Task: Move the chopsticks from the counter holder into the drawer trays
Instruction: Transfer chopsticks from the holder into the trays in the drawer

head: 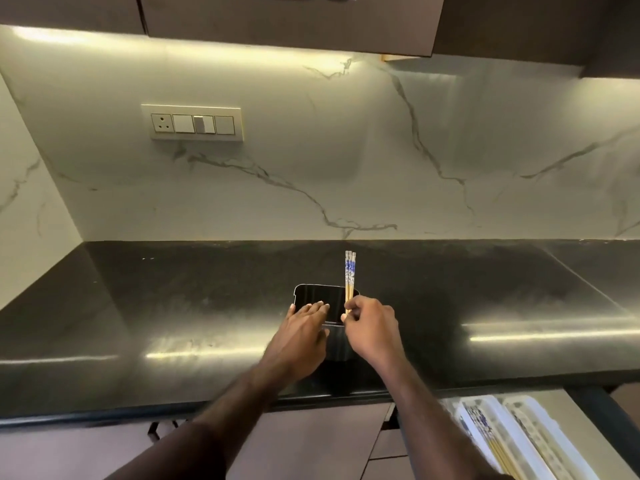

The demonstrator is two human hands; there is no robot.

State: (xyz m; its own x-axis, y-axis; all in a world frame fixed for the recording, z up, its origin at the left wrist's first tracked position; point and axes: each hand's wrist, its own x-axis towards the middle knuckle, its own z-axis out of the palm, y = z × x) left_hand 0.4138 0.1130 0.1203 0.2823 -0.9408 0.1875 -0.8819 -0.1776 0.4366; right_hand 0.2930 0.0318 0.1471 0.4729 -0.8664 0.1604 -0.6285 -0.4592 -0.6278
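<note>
1. The black counter [173, 299] fills the middle of the view, and everything here is placed against the dark holder [320, 303] standing on it near the front edge.
2. Below and to the right of the holder, the drawer [568, 407] stands pulled out, and its white trays [530, 441] already hold chopsticks with the same blue-and-white tops.
3. The left hand [299, 337] lies over the holder's near-left rim, fingers straight and together, touching it rather than wrapped round it. That reads as steadying.
4. The right hand [372, 329] is at the holder's right corner, thumb and fingertips pinched on the wooden shafts of the chopsticks [350, 275].
5. Those chopsticks, three tops as far as I can make out, stand upright in the holder's right corner, patterned ends well clear of the rim.
6. Step in hand, as I judge it: a pick-up from the holder, with the bundle gripped but not lifted out.
7. The next move calls for a straight lift until the lower tips clear the rim, then a swing down and right of the holder to lay them lengthwise in a tray.
8. Writing: none readable on the holder or trays; the switch plate [194, 123] up-left of the holder shows no legible marking either.
</note>
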